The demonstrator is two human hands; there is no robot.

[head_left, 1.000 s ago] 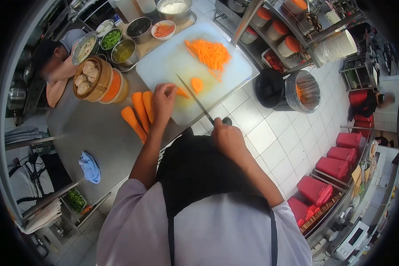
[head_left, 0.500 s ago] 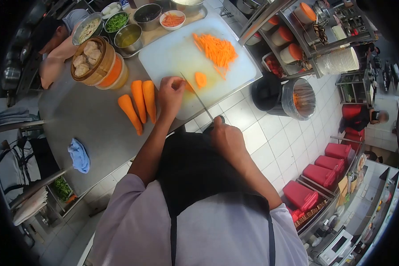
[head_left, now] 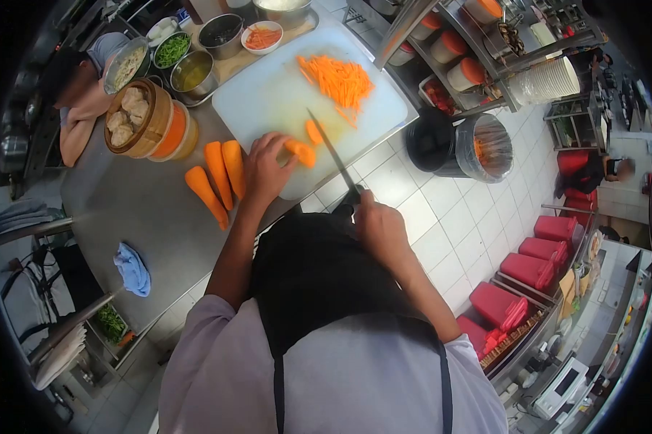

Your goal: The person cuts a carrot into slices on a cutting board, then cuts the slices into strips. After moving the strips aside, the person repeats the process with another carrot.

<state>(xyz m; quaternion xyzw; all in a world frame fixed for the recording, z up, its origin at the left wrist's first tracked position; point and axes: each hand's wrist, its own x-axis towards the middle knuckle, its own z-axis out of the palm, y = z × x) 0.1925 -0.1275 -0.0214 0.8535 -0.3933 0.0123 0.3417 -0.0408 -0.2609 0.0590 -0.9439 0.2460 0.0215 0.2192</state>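
A knife [head_left: 329, 143] with a dark handle is in my right hand [head_left: 379, 219], fingers wrapped round the handle at the board's near edge. Its blade points away across the white cutting board [head_left: 257, 101]. My left hand [head_left: 267, 170], fingers bent and thumb underneath, grips orange carrot slices [head_left: 302, 152] left of the blade. Another carrot slice [head_left: 314, 132] lies against the blade's left side. Farther back on the board is a heap of carrot strips [head_left: 338, 83]. Several whole peeled carrots [head_left: 218, 173] lie on the steel table left of my left hand.
Left of the board stands a bamboo steamer [head_left: 141, 119] with dumplings. Bowls [head_left: 193, 76] of ingredients line the back, near another person's arm [head_left: 83, 130]. A blue cloth [head_left: 132, 269] lies on the table. A lined bin [head_left: 485, 148] stands on the floor at right.
The knife has lifted away from the carrot and shifted right of the slices. My left hand has opened from a tight pinch to a wider grip on carrot slices. The view has shifted slightly.
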